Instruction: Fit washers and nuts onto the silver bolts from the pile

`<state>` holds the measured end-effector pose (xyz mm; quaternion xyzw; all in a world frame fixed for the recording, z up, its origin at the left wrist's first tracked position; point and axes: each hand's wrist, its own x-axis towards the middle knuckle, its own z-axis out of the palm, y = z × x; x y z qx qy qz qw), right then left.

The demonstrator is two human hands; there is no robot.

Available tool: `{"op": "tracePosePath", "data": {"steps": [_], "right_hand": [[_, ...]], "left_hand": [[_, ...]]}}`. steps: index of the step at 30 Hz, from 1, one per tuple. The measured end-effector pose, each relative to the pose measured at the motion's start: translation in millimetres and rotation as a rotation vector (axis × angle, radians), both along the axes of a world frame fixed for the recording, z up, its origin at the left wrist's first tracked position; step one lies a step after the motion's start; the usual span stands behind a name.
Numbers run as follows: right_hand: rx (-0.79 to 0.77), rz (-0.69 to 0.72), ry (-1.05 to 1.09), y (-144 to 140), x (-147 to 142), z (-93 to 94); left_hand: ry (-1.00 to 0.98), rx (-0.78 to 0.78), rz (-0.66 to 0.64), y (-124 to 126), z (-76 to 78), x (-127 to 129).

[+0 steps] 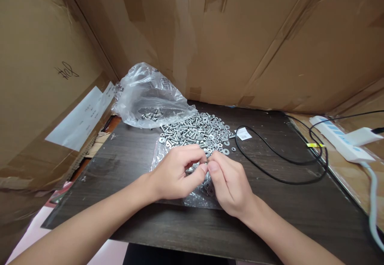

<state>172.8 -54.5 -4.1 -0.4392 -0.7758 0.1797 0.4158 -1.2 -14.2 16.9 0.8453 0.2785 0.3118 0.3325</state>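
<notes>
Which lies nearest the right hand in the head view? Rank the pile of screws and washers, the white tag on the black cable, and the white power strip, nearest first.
From the right hand:
1. Pile of screws and washers, just beyond the fingers, centre of the board.
2. White tag, farther back, slightly right, on the black cable.
3. White power strip, far right, off the board's edge.

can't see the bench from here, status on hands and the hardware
Left hand and right hand pinched together on a small metal piece, too small to identify. Screw and washer pile just beyond. Black cable lying right.

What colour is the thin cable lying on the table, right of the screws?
Black. The cable shows best in the head view, looped on the dark wooden table.
</notes>
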Motion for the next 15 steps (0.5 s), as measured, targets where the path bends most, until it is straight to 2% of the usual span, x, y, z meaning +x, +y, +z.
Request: {"op": "tracePosePath", "data": {"steps": [6, 11, 15], "right_hand": [[-0.445, 0.02, 0.285, 4, -7, -3.3], [-0.982, -0.008, 0.591, 11, -9, -6.2], [-1.198, 0.052, 0.63, 13, -7, -6.1]], "left_hand": [[0.214, 0.367, 0.095, 7, -9.3, -4], [0.306, 0.558, 0.094, 10, -9.2, -6], [0.342, 0.63, 0.037, 10, -7.8, -6]]}}
